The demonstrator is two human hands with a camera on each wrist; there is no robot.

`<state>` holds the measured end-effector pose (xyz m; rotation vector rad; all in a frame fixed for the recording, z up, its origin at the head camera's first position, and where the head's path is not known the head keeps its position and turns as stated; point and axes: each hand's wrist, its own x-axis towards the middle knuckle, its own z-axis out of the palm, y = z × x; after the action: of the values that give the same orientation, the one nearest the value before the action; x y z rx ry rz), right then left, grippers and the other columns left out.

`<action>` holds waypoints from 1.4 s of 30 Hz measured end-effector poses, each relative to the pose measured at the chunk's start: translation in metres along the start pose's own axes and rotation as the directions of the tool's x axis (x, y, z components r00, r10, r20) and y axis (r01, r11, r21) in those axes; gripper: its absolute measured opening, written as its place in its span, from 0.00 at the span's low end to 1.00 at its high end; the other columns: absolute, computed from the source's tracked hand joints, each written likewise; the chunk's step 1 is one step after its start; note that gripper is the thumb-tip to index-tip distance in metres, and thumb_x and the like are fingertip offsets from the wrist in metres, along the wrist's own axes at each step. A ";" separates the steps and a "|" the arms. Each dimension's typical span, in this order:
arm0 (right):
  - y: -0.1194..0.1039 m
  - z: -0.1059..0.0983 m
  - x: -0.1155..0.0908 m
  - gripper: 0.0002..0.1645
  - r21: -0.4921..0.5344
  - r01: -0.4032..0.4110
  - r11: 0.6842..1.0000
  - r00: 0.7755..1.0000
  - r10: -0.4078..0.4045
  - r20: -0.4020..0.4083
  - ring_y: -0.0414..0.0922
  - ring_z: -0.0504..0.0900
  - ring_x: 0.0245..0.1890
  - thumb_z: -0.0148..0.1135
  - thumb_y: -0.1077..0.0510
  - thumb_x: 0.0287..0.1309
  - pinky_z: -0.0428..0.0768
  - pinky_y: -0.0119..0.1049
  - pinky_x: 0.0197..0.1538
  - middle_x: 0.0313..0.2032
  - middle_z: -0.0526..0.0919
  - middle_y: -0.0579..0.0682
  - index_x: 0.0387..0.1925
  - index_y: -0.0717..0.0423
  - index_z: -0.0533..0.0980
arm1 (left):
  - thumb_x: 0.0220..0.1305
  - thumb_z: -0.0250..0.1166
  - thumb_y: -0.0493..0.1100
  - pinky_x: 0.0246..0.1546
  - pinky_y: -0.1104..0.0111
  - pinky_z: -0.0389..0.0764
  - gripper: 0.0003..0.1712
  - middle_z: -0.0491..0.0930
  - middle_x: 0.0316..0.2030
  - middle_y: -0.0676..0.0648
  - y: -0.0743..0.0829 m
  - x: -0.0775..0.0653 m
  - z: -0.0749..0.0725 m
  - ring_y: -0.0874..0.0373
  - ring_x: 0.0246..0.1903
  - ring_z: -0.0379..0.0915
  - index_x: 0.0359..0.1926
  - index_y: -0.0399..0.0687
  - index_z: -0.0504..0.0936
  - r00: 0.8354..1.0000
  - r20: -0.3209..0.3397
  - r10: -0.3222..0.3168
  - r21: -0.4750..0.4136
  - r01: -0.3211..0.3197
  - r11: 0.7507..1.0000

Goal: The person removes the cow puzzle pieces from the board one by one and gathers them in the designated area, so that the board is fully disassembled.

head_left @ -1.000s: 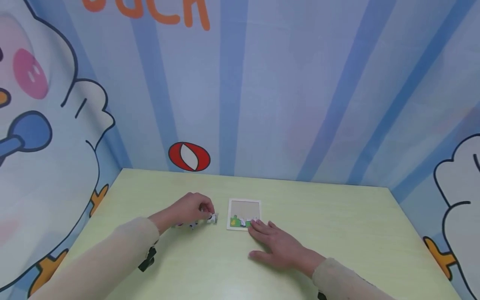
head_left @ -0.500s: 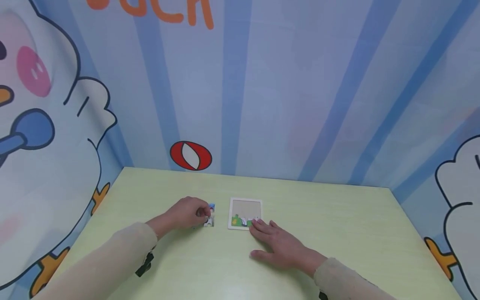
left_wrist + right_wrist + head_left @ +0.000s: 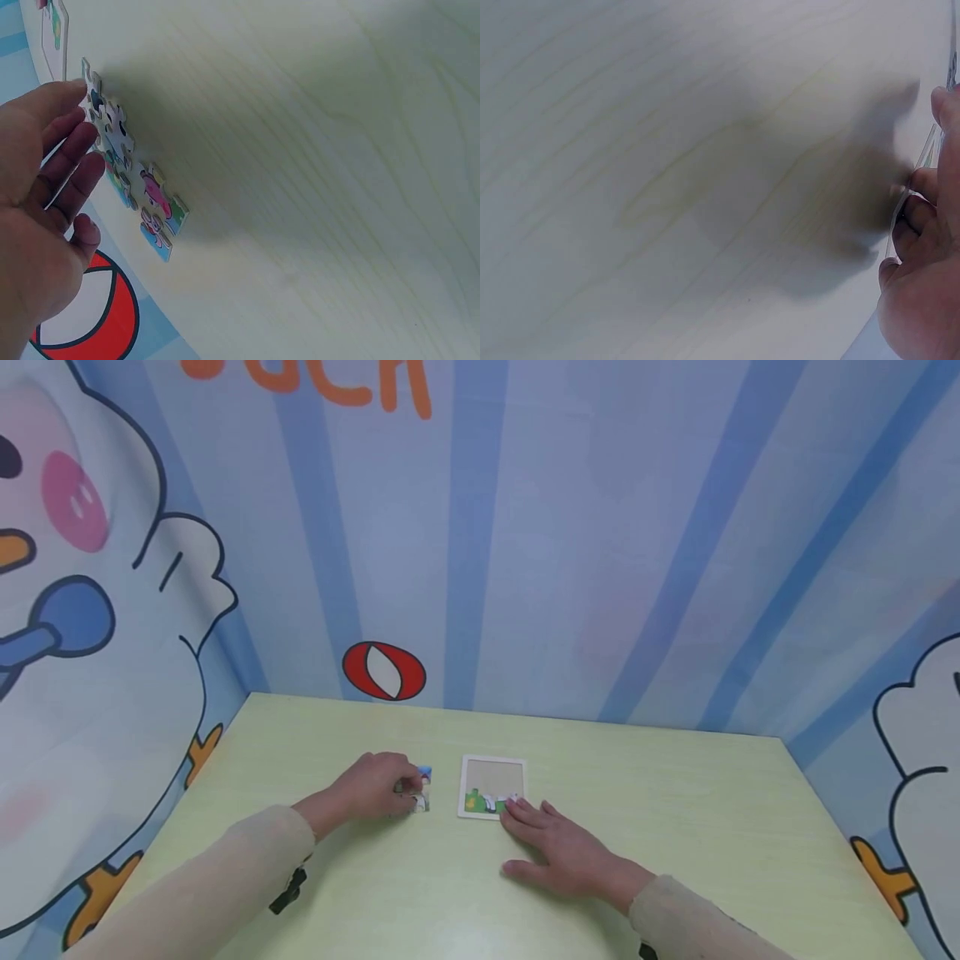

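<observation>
Several jigsaw puzzle pieces [image 3: 157,195] lie close together on the table, printed with pink, green, blue and black-and-white picture parts. My left hand [image 3: 375,787] bends over them, thumb and fingertips at a puzzle piece [image 3: 422,802]; the hand hides part of the group in the head view. To the right lies a white-rimmed square puzzle tray [image 3: 492,758], its lower strip filled with green and white picture pieces and its upper part bare beige. My right hand [image 3: 558,852] lies spread, its fingertips resting on the tray's lower right corner.
The pale wood-grain table [image 3: 660,810] stretches around both hands. Behind it rises a blue striped backdrop [image 3: 540,568] with cartoon ducks at the sides and a red-and-white ball [image 3: 384,671] printed low on it.
My left hand has shifted slightly left from the lone right-hand piece, and a blue-topped piece now shows beyond its fingers. My right hand stays on the tray. The head view has shifted slightly.
</observation>
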<state>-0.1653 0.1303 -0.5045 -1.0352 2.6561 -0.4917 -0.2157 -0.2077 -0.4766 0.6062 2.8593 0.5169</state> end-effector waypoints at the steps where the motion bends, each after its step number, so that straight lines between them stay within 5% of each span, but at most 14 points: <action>1: 0.000 0.000 0.000 0.47 -0.003 -0.001 1.000 1.000 0.001 0.001 0.52 0.56 0.83 0.56 0.31 0.76 0.52 0.56 0.82 0.83 0.57 0.53 0.82 0.54 0.61 | 0.62 0.80 0.43 0.52 0.55 0.75 0.08 0.80 0.35 0.59 0.001 0.000 0.000 0.61 0.38 0.72 0.40 0.57 0.89 1.000 0.005 -0.003 -0.001 0.003 1.000; 31: -0.002 -0.001 0.001 0.47 -0.016 -0.002 1.000 1.000 0.002 0.004 0.53 0.56 0.83 0.56 0.32 0.76 0.52 0.56 0.81 0.83 0.57 0.54 0.82 0.55 0.62 | 0.60 0.82 0.43 0.50 0.57 0.77 0.09 0.80 0.35 0.58 0.006 -0.004 0.000 0.61 0.38 0.73 0.41 0.56 0.91 1.000 -0.005 0.001 -0.004 -0.001 1.000; 42: -0.001 -0.002 0.001 0.47 -0.015 -0.005 1.000 1.000 0.005 0.005 0.52 0.57 0.82 0.56 0.31 0.76 0.53 0.56 0.81 0.83 0.58 0.53 0.82 0.54 0.62 | 0.61 0.81 0.46 0.56 0.55 0.76 0.14 0.84 0.40 0.57 0.017 0.015 -0.003 0.60 0.44 0.77 0.48 0.56 0.91 0.999 0.005 0.048 0.016 -0.049 0.999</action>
<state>-0.1659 0.1296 -0.5019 -1.0329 2.6610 -0.4681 -0.2238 -0.1879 -0.4686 0.6799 2.8538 0.5003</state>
